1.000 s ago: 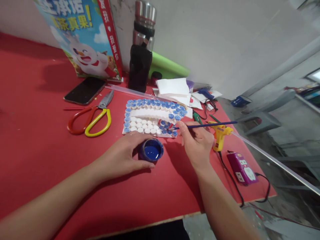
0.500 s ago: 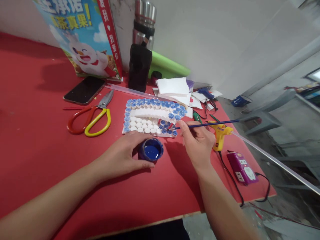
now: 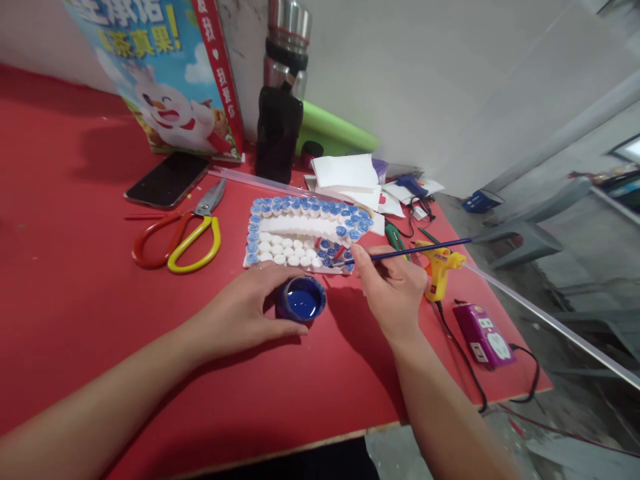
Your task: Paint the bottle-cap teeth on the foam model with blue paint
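Note:
My left hand curls around a small jar of blue paint standing on the table. In my right hand is a thin paintbrush, pinched between thumb and fingers. Its tip is at the lower right part of a white craft piece covered in rows of small round discs. Discs along the top, left edge and right side are blue; those in the lower middle are white. A curved white strip crosses the piece, and small red bits show near the brush tip.
Scissors and a phone lie to the left. A picture bag, a steel bottle and white papers are behind. At right are a yellow glue gun and a purple power box with cords.
My right hand and the brush have shifted slightly left, the brush tip moving from the dark blue discs toward the neighbouring white ones. The left hand keeps its place on the jar.

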The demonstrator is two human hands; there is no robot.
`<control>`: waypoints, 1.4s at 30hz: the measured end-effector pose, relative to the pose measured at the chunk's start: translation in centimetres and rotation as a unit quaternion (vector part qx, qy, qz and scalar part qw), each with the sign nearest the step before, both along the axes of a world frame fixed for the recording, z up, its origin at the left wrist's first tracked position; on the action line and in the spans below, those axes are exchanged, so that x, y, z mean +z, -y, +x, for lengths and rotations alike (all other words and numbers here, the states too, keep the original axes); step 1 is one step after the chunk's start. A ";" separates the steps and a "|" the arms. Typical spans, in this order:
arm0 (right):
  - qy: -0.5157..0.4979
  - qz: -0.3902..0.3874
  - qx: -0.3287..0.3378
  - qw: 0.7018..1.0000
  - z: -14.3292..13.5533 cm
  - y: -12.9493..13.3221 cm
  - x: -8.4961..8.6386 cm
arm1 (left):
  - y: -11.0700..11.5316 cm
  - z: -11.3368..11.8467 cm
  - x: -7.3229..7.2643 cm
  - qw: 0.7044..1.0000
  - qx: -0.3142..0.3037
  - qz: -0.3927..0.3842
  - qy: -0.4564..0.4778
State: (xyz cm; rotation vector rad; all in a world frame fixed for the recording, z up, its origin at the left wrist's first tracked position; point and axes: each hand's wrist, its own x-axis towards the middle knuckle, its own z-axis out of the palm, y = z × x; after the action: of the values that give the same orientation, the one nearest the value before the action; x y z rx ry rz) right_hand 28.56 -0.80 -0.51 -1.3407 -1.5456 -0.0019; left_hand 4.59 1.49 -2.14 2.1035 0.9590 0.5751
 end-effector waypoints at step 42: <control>-0.017 -0.043 -0.008 0.999 0.3 -0.2 -0.3 | 0.0 0.0 -0.2 1.000 0.001 0.002 0.006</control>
State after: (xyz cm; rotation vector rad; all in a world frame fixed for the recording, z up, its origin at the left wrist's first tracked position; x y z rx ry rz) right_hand 28.89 -0.57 -0.85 -1.4139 -1.5209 0.0774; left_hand 4.55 1.50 -2.36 2.0999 0.9540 0.5907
